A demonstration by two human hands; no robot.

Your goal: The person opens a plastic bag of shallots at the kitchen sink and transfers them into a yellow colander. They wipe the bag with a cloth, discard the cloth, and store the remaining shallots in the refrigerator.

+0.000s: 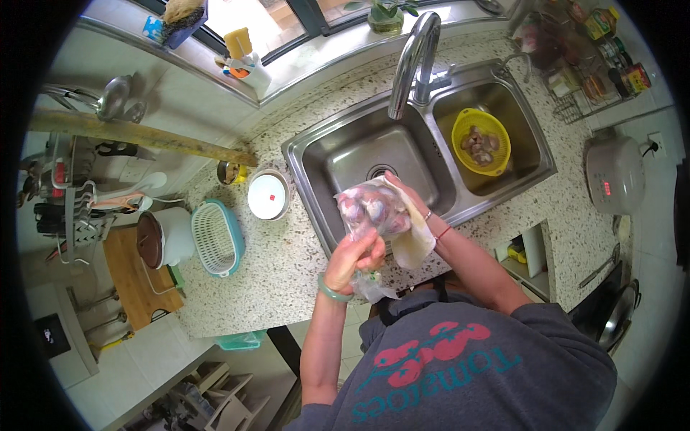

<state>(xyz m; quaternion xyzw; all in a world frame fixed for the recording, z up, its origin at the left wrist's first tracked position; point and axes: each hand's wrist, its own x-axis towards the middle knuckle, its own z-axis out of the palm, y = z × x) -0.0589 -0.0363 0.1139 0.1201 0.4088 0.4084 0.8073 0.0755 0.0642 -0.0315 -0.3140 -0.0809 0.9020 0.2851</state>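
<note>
A clear plastic bag (374,206) full of rounded reddish and bluish-white pieces, which look like raw gizzards, hangs over the near edge of the left sink basin (345,154). My left hand (356,258) is closed around the bag's gathered near end, and loose plastic trails below it. On the far right side, my right hand (407,191) supports the bag, its fingers partly hidden behind it. A pale yellow cloth (415,248) drapes between the bag and my right wrist. In the right basin (528,136), a yellow colander (505,147) contains several similar brownish pieces (480,146).
A chrome faucet (415,61) arches over the sink. Left of it stand a white lidded container (267,195) and a teal-and-white basket (217,237). A rice cooker (616,174) sits at the right, below a wire rack (571,108) of packages. A long wooden stick (144,136) juts in from the left.
</note>
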